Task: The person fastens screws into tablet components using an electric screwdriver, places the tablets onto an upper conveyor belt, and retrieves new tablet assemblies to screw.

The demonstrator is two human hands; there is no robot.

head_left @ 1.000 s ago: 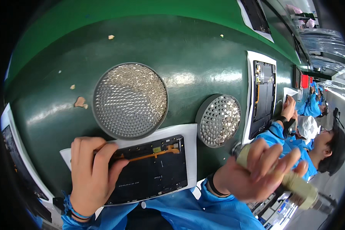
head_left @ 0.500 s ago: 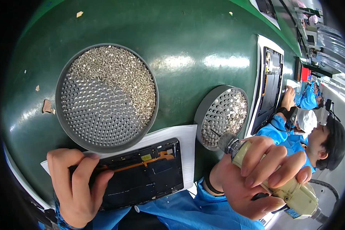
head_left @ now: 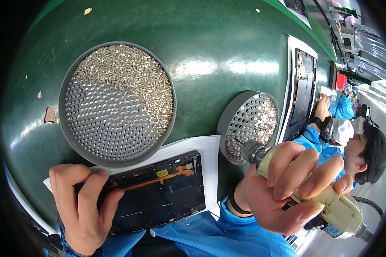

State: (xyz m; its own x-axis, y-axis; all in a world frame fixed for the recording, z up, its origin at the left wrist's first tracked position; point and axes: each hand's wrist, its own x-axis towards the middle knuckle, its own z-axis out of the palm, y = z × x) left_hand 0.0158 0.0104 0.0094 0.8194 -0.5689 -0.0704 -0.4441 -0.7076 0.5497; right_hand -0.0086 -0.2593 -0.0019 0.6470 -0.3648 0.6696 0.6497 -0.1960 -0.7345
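My right hand is wrapped round a cream-coloured electric screwdriver. Its dark bit points down over the small round grey tray, whose hole-filled plate carries a heap of shiny small screws at the right. Whether the bit touches a screw cannot be told. My left hand is closed at the left end of an opened black tablet-like device, thumb and index finger bent over it. An orange ribbon cable runs along this device. Just beyond sits a large round grey tray of silvery screws, with many seated in holes.
A white sheet lies under the device. To the right, a co-worker's hand is beside another open black device. Small scraps lie on the green table. A dark cable trails from the screwdriver.
The screwdriver and my right hand have shifted slightly up, the bit a little further over the small tray. The whole view has moved slightly. My left hand keeps its place on the device.
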